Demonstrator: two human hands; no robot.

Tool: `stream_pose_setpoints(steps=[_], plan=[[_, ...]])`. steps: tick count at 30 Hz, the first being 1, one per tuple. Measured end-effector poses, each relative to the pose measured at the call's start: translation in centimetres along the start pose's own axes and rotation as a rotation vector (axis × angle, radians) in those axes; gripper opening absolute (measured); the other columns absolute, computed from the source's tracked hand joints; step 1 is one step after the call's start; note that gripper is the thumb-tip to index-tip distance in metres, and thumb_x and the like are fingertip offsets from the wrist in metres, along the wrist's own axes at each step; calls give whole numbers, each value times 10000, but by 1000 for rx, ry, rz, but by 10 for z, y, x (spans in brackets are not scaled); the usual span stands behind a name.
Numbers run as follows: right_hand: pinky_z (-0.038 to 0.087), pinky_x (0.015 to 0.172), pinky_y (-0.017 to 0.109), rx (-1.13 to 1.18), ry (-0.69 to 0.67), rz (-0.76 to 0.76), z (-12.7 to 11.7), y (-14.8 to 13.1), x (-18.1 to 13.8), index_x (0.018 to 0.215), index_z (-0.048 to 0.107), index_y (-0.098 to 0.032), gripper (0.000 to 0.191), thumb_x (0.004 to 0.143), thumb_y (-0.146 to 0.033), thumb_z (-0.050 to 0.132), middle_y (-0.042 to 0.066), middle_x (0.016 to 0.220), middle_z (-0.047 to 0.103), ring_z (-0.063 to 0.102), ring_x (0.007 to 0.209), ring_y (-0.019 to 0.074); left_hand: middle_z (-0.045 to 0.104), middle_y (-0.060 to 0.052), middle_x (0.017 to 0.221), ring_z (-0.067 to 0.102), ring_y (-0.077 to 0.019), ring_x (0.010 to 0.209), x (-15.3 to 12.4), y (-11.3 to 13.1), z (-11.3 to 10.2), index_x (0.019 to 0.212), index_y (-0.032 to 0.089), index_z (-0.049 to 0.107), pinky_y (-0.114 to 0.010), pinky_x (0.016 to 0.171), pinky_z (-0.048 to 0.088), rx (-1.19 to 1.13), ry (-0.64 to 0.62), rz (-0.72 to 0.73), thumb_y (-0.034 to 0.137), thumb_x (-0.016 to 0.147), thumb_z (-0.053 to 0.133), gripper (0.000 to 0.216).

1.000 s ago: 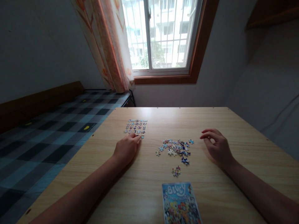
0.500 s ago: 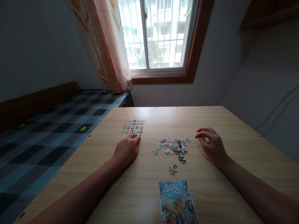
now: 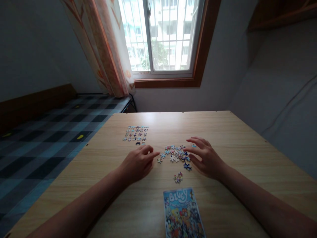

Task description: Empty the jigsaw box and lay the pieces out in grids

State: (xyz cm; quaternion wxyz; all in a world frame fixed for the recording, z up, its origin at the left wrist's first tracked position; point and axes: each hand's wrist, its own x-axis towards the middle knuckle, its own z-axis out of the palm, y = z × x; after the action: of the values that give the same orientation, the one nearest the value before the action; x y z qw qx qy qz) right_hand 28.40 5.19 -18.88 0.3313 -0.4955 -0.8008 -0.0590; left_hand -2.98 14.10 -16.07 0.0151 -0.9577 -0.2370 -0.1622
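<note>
Left hand leaving puzzle rows, nearing the pile at nine o'clock | right hand sweeping in at three o'clock, grip splaying, released | left grip: can't tell

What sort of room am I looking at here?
Probably a bedroom in a home: a bed with a checked cover stands left of the table, and a flower-patterned curtain hangs beside a barred window.
</note>
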Motion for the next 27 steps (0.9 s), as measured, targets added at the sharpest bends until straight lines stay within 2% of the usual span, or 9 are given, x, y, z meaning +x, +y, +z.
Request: stream_pose_setpoints(steps=[2,4,6,8,14,20,25,27], plan=[[341,1116,601,-15,-116,-46,2,-8,0,1216,693,-315,315,918,-254,611,76,1470,499,381,1409,327,628,-97,1221,586,-248,1073,1,6,1,1309,276,619,-435,908,531,-8,2,113,242,927,536,393],[259,1152,645,-21,-194,-76,2,-12,-1,1246,679,-354,334,919,-307,629,58,1545,420,291,1473,335,526,-115,1420,497,-301,1265,1,9,3,1386,291,557,-515,1021,466,11,-11,184,330,944,553,444],[216,1165,657,-20,-222,-72,2,-12,-1,1241,681,-375,321,927,-336,626,47,1579,372,246,1498,329,400,-116,1549,379,-333,1395,1,10,6,1440,299,502,-554,1084,402,32,-46,213,397,953,550,499],[203,1166,663,-11,-222,-58,2,-11,0,1210,699,-384,289,938,-342,613,37,1590,357,226,1507,324,334,-106,1595,306,-335,1451,1,9,8,1459,311,478,-554,1109,371,39,-81,209,432,960,537,517],[209,1160,677,44,-207,-93,-2,-10,1,1054,763,-364,186,926,-342,631,19,1578,383,232,1508,320,284,-85,1627,269,-338,1479,7,18,12,1478,337,452,-568,1133,327,-6,-133,119,458,960,527,537],[226,1161,677,67,-202,-98,-4,-15,2,1181,719,-345,290,897,-322,667,44,1589,364,246,1502,333,325,-98,1608,268,-345,1479,15,29,16,1432,298,512,-577,1142,329,-62,-110,95,432,939,565,513],[248,1157,672,86,-221,-131,-8,-19,1,1058,759,-341,186,902,-305,665,16,1580,380,257,1499,328,350,-91,1595,274,-324,1479,13,28,14,1363,274,575,-558,1158,343,-103,-78,75,388,924,591,454],[262,1161,651,66,-193,-135,-7,-21,1,1072,753,-326,197,910,-282,651,30,1565,406,270,1496,315,362,-98,1588,286,-319,1474,13,27,13,1361,259,574,-557,1160,347,-118,-74,65,359,911,605,462]])
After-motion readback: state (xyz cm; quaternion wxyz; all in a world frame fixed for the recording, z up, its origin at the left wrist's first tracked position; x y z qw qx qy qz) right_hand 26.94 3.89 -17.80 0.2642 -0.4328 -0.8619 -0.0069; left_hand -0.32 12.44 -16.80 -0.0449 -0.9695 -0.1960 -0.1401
